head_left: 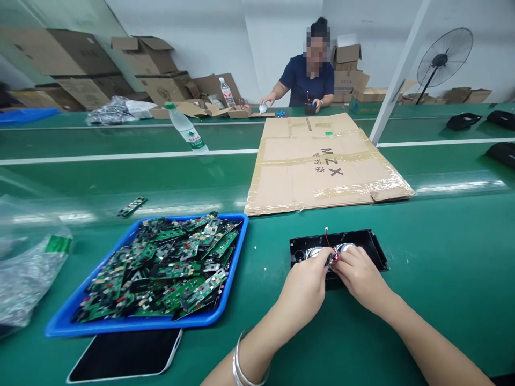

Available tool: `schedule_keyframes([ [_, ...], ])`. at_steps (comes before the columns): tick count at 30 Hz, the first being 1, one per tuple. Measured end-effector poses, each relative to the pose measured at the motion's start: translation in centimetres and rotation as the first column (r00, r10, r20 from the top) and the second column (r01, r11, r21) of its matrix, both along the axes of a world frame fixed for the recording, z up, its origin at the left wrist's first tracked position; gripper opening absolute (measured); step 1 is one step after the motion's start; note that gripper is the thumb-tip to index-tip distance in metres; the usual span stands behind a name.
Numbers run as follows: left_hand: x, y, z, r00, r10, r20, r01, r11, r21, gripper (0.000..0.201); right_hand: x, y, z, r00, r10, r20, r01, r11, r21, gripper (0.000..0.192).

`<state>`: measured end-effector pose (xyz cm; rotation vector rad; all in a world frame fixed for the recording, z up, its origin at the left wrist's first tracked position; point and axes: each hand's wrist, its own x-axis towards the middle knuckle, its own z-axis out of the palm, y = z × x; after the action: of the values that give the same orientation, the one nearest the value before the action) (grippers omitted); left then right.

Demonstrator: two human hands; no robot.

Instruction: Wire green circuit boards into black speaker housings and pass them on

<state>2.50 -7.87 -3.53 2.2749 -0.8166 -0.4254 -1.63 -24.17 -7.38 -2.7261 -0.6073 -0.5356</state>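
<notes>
A shallow black plastic housing (372, 247) lies on the green table with two round silver-rimmed speakers (316, 252) inside it. Over its middle, my left hand (308, 279) and my right hand (358, 273) meet, fingers pinched close together. Both hold a small bundle of red and black wires (335, 256) between the speakers. One red wire rises from the bundle and ends in a small white connector (326, 229). My fingers partly cover the speakers and the wire ends.
A blue tray (237, 257) heaped with green circuit boards (177, 268) stands left, over part of a tablet-like device (129, 356). One loose circuit board (132, 206) lies behind it. Ahead are a flattened cardboard sheet (298, 177) and a water bottle (187, 128). Across the table, a person (308, 80) works.
</notes>
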Motion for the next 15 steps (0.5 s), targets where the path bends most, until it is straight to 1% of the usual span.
schedule_keyframes([
  [4,0.05,0.02,0.15,1.000,0.011,-0.012,-0.011,1.000,0.021,0.033,-0.15,0.08,0.11,0.999,0.017,0.041,-0.011,0.992,-0.125,0.029],
  [6,-0.01,-0.08,0.10,1.000,0.013,-0.009,-0.013,0.999,0.031,0.034,-0.14,0.11,0.17,0.999,0.019,0.051,-0.011,0.989,-0.144,0.029],
  [8,-0.12,-0.23,-0.02,1.000,0.026,-0.001,-0.026,0.999,0.047,0.036,-0.10,0.13,0.19,0.999,0.009,0.046,-0.004,0.995,-0.103,0.029],
  [10,-0.23,-0.35,-0.13,0.999,0.032,0.005,-0.033,0.998,0.049,0.037,-0.06,0.13,0.11,1.000,-0.005,0.023,0.005,1.000,-0.024,0.027],
  [15,-0.11,-0.13,0.03,0.999,-0.029,-0.019,0.028,0.999,-0.033,0.033,-0.11,-0.16,-0.63,1.000,-0.007,-0.021,0.011,0.983,0.181,0.025],
])
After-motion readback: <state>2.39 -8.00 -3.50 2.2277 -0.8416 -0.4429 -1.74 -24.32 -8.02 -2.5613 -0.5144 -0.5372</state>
